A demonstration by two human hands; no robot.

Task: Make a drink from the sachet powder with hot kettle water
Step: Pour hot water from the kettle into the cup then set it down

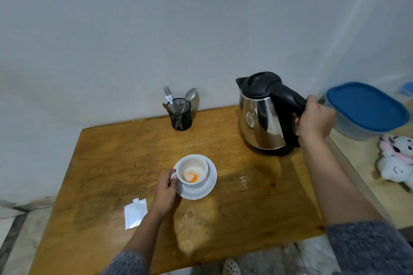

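Note:
A white cup (194, 164) stands on a white saucer (210, 187) in the middle of the wooden table (116, 163), with orange powder (191, 177) in its bottom. My left hand (165, 192) pinches the cup's handle on its left side. A steel kettle (263, 118) with a black lid and handle stands at the back right of the table, spout pointing left. My right hand (315, 118) is wrapped around the kettle's handle. A torn white sachet (134, 213) lies flat on the table, left of my left wrist.
A black mesh holder (180, 114) with a fork and spoon stands at the table's back edge by the wall. To the right, a lower surface holds a blue-lidded container (366, 107) and plush toys (396, 158). Spilled powder (190, 221) lies near the front.

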